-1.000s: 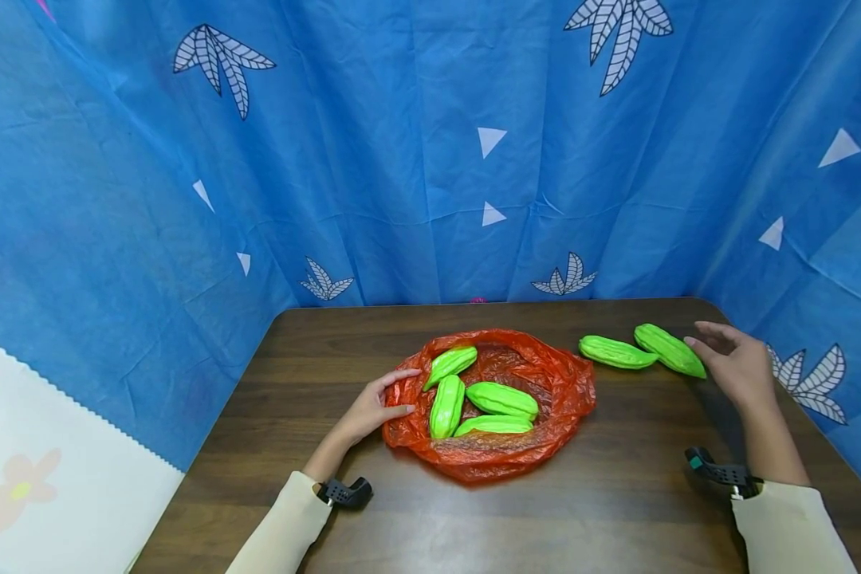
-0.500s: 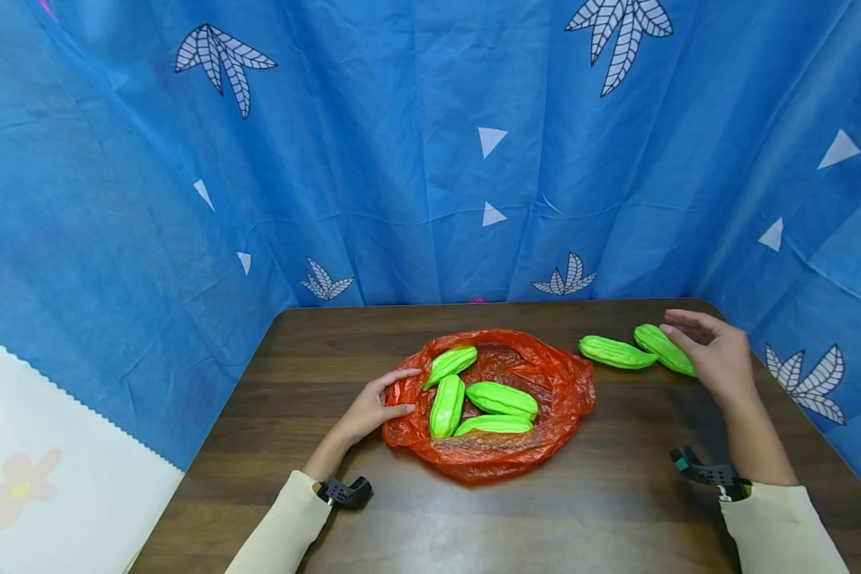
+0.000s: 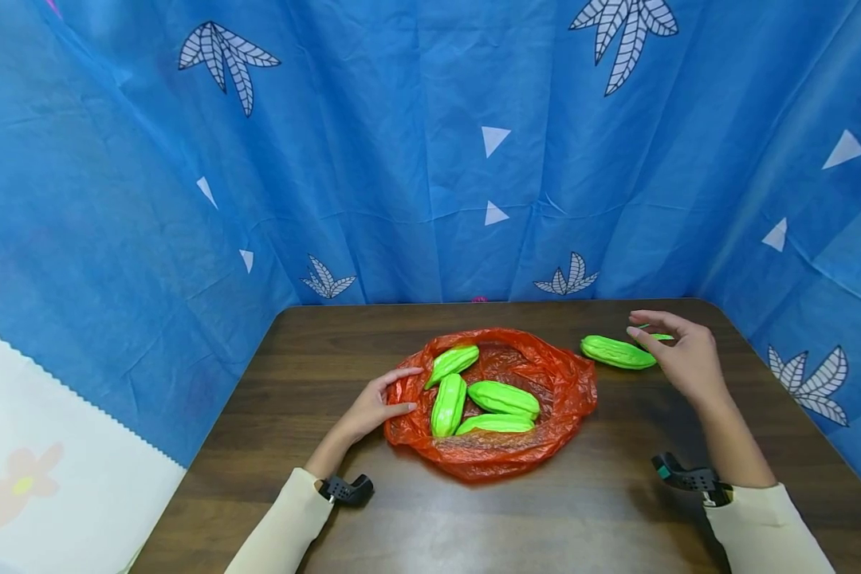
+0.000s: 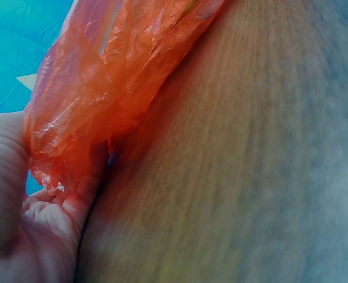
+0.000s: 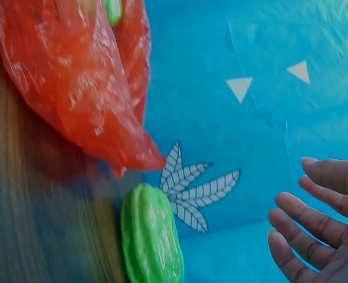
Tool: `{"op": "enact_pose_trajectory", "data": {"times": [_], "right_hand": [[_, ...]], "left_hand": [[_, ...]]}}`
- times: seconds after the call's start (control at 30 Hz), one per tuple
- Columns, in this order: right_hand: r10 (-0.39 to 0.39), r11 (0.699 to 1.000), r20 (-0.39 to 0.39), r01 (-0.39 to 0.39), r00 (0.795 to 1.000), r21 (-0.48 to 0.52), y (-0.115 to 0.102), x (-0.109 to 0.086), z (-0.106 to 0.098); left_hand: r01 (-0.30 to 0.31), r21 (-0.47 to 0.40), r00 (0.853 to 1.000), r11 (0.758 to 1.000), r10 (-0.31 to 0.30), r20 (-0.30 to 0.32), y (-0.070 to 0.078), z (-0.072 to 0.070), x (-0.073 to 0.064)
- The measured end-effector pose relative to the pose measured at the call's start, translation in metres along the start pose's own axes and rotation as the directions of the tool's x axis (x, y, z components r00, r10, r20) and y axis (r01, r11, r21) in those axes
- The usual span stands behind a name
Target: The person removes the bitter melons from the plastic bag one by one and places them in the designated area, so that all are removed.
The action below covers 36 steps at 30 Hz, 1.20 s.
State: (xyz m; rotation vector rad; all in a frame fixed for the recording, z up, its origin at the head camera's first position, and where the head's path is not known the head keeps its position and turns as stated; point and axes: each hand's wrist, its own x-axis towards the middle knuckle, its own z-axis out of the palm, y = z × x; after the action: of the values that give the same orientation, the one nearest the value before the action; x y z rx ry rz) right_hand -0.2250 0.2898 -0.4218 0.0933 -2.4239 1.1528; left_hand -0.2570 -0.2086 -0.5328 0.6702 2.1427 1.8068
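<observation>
A red plastic bag [image 3: 466, 464] lies spread with its mouth facing up, and several green bitter melons [image 3: 502, 399] rest inside. My left hand [image 3: 369, 409] holds its left rim, thumb at the front and fingers behind, with the crinkled film [image 4: 85, 100] between them in the left wrist view. Two more bitter melons are on the table right of the bag. The nearer-to-bag bitter melon [image 3: 617, 352] shows almost whole; my right hand [image 3: 685, 359] mostly hides the other. In the right wrist view my right fingers [image 5: 315, 221] are spread and relaxed, with nothing in them.
The brown wooden table [image 3: 430, 530] carries everything. A blue curtain [image 3: 430, 159] with leaf and triangle prints hangs behind its back edge and along both sides. A white cloth [image 3: 57, 454] with a faded flower lies at the left.
My right hand has moved left from beside the far-right bitter melon and now overlaps it in the head view. My left hand and the bag have stayed still.
</observation>
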Motion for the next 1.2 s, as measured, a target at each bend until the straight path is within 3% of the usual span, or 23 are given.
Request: {"op": "enact_pose_trajectory", "data": {"times": [0.2,0.7,1.2], "right_hand": [[-0.057,0.998,0.046,0.055,0.997,0.039,-0.011,-0.003,0.009],[-0.088,0.991,0.179,0.068,0.980,0.117,-0.029,-0.010,0.039],[-0.094,0.986,0.323,0.043,0.942,0.162,-0.039,-0.020,0.066]], "left_hand": [[0.009,-0.004,1.000,1.000,-0.009,0.002,0.002,0.000,-0.001],[0.019,-0.019,1.000,1.000,-0.019,0.004,0.004,0.001,-0.001],[0.010,-0.021,1.000,1.000,-0.010,0.005,0.001,0.001,-0.001]]}}
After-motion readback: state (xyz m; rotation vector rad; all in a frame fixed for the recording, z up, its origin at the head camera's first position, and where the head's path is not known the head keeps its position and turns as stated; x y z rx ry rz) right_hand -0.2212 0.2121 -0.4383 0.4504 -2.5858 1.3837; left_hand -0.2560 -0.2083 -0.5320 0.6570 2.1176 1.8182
